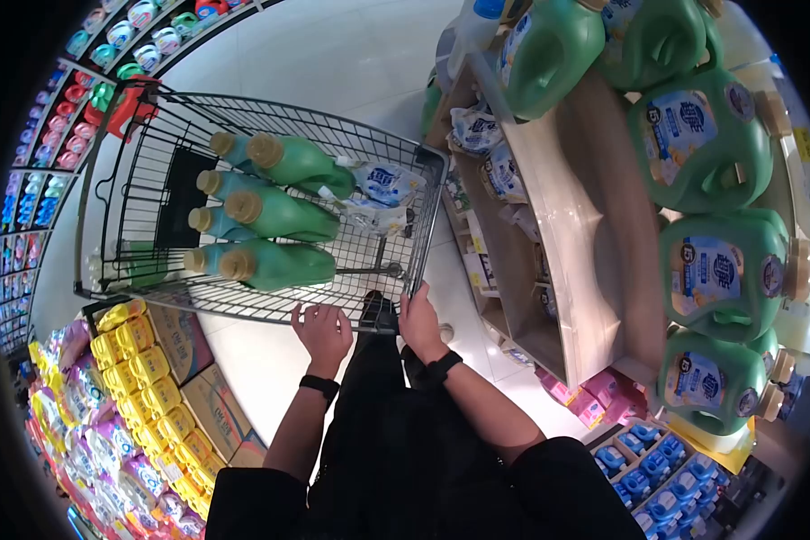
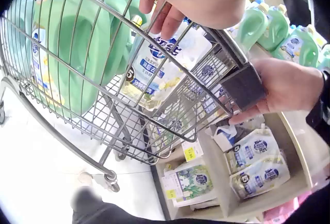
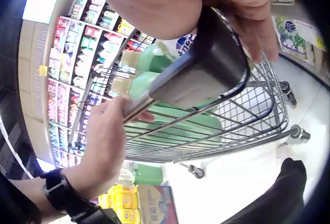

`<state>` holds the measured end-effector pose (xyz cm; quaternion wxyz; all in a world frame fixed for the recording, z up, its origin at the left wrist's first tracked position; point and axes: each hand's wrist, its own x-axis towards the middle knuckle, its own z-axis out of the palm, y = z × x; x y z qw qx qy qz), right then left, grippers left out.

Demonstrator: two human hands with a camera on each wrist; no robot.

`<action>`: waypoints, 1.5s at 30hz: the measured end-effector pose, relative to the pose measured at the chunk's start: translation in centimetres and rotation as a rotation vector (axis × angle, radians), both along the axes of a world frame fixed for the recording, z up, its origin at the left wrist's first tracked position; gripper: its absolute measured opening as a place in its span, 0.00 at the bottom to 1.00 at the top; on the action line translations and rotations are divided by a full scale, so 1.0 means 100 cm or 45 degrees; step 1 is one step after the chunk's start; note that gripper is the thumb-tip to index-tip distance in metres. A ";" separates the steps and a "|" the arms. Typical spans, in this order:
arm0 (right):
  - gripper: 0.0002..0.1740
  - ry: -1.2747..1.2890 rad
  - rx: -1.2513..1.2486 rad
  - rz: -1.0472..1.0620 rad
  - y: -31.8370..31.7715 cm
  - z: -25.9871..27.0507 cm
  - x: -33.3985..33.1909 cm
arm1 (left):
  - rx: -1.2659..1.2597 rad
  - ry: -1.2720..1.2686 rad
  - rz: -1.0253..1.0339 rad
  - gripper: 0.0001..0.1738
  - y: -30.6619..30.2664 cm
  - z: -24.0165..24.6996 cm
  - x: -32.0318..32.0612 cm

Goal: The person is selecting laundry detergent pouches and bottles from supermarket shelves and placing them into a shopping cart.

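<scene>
A wire shopping cart (image 1: 369, 121) stands before me, turned sideways. My left hand (image 1: 322, 335) rests at its near side rail, fingers hooked over the bar into the basket. Further right, my right hand (image 1: 421, 322) grips the dark plastic corner piece (image 2: 243, 86), its fingers curled round it. Several large green detergent bottles (image 1: 283, 216) with tan caps lie in the basket, in both green and bluish tones. Beside them lie white-and-blue detergent pouches (image 1: 387, 184), which the left wrist view shows through the wires near the corner.
To the right, a wooden display shelf (image 1: 594, 225) holds green detergent jugs (image 1: 706, 139) on top and pouches (image 2: 252, 152) in its compartments. Yellow packs (image 1: 153, 369) and cardboard boxes (image 1: 216, 409) are stacked at the left. Shelves of bottles (image 1: 76, 117) line the far left.
</scene>
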<state>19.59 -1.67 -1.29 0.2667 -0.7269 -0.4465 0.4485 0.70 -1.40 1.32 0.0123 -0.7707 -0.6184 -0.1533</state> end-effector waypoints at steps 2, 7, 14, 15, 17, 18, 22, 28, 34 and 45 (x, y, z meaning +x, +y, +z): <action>0.26 -0.077 0.051 0.039 0.002 0.001 0.002 | 0.047 -0.018 0.012 0.05 0.002 -0.001 0.004; 0.21 -0.189 0.002 0.025 0.019 -0.005 0.009 | 0.045 -0.079 -0.059 0.05 0.014 -0.007 0.008; 0.14 -0.139 0.131 -0.050 0.052 -0.015 0.020 | 0.108 -0.144 -0.045 0.09 0.044 -0.009 0.021; 0.14 -0.133 0.145 -0.049 0.056 -0.012 0.020 | 0.120 -0.143 -0.034 0.09 0.047 -0.008 0.022; 0.14 -0.117 0.108 -0.036 0.066 -0.008 0.019 | 0.114 -0.126 -0.031 0.09 0.054 -0.007 0.020; 0.15 -0.100 0.077 -0.023 0.070 -0.005 0.019 | 0.125 -0.138 -0.027 0.10 0.059 -0.007 0.019; 0.13 -0.178 0.039 0.000 0.080 0.001 0.020 | 0.111 -0.128 -0.020 0.10 0.068 -0.007 0.020; 0.14 -0.152 0.109 -0.004 0.091 0.011 0.012 | 0.104 0.044 0.057 0.10 0.079 -0.001 0.016; 0.21 0.114 0.076 0.039 0.110 0.023 0.025 | 0.130 0.015 0.112 0.11 0.093 0.008 0.011; 0.27 -0.617 0.227 -0.754 0.058 -0.127 0.182 | -0.069 -0.593 -0.151 0.16 0.032 0.047 0.084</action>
